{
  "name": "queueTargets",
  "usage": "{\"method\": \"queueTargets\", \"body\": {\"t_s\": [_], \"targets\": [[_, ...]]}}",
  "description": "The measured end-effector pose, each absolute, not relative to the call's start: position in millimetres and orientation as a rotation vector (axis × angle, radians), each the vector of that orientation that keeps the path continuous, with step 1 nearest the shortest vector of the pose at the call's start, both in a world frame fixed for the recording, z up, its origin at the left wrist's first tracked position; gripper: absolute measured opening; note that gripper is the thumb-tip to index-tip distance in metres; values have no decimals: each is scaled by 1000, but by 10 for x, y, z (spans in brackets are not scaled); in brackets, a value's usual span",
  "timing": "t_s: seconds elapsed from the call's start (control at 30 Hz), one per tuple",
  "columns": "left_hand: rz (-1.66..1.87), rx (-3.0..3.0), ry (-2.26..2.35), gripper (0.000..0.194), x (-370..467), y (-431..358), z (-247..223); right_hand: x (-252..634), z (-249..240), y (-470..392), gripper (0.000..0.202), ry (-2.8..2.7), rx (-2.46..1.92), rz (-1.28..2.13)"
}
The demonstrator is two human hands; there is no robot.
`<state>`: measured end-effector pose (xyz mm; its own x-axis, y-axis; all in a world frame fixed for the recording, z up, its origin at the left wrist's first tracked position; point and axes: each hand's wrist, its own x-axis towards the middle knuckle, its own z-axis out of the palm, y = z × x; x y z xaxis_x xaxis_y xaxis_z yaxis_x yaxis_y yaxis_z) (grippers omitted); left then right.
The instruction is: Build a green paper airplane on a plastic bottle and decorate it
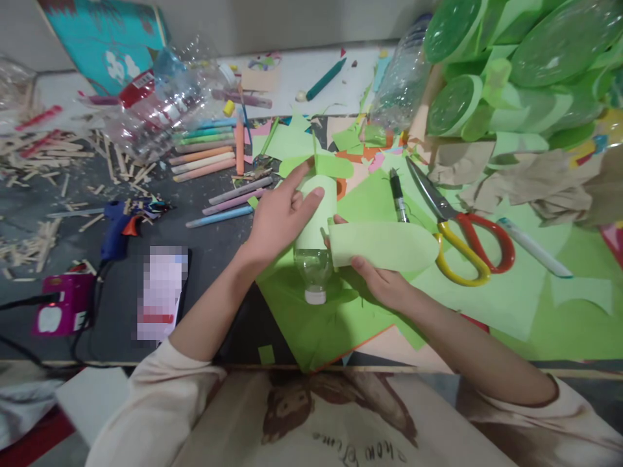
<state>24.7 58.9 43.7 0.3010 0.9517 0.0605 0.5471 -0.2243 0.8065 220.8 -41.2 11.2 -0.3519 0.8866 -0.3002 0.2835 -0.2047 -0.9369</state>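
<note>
A clear plastic bottle [314,267] lies with its white cap toward me, its body wrapped in pale green paper. At its far end sit green paper fins [335,167], one upright and others flat. My left hand [282,214] rests on the bottle's left side, thumb over the wrap, index finger stretched to the fins, other fingers curled. In my right hand [377,275] is a long pale green paper piece with a rounded end [389,246], pinched near its straight end beside the bottle. The fingers beneath that piece are partly hidden.
Open scissors [462,240] and a black pen [398,194] lie on green paper sheets to the right. At left are a blue glue gun [117,227] with a cord, a phone [163,292], markers [204,152] and wooden sticks. Green bottle crafts [516,107] stand back right.
</note>
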Motion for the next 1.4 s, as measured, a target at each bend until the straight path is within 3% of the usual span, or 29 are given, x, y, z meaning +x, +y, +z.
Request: {"method": "queueTargets", "body": {"t_s": [0.37, 1.07, 1.23, 1.4], "targets": [[616, 1953, 1408, 54, 273, 605, 516, 2193, 168, -397, 71, -1538, -1350, 1644], [851, 1915, 1323, 40, 208, 671, 410, 2190, 148, -400, 68, -1551, -1354, 1628], [954, 1933, 1309, 30, 216, 648, 453, 2201, 144, -399, 66, -1574, -1344, 1601], [1104, 1902, 1311, 7, 179, 671, 557, 2198, 138, -404, 67, -1556, -1347, 1598]]}}
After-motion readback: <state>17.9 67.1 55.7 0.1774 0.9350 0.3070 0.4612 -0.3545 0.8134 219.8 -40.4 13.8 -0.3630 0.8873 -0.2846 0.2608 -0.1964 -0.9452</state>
